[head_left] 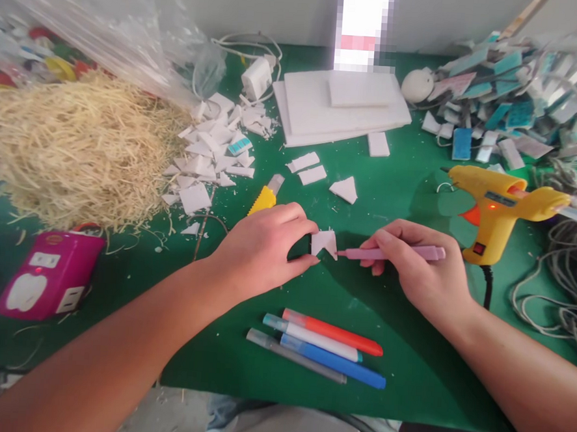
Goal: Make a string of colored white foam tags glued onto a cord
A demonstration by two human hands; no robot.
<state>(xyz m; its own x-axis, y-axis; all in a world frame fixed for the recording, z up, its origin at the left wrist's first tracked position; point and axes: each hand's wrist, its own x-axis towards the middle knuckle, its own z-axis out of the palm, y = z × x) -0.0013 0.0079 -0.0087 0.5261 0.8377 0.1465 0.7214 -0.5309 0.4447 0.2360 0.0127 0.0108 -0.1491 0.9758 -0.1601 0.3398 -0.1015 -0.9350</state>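
Observation:
Between the thumb and forefinger of my left hand point(272, 244) is a small white foam piece point(323, 241) with a notch cut in its lower edge. My right hand point(420, 260) is closed round a pink marker pen point(388, 253), whose tip meets the right end of the foam piece. Just beyond my left hand lies a yellow utility knife point(264, 198), partly hidden by the hand. Nearer my body rest a red marker point(335, 333), a white marker with teal ends point(315, 338), a blue marker point(333, 362) and a grey marker point(294, 356).
A yellow glue gun point(496, 212) stands at right beside tangled grey cord point(557, 304). White foam sheets point(299, 119) lie at the back, foam scraps point(205, 146) at left. Further left are wood shavings point(78, 144) and a magenta power socket box point(48, 273). Cut pieces point(514, 112) heap up back right.

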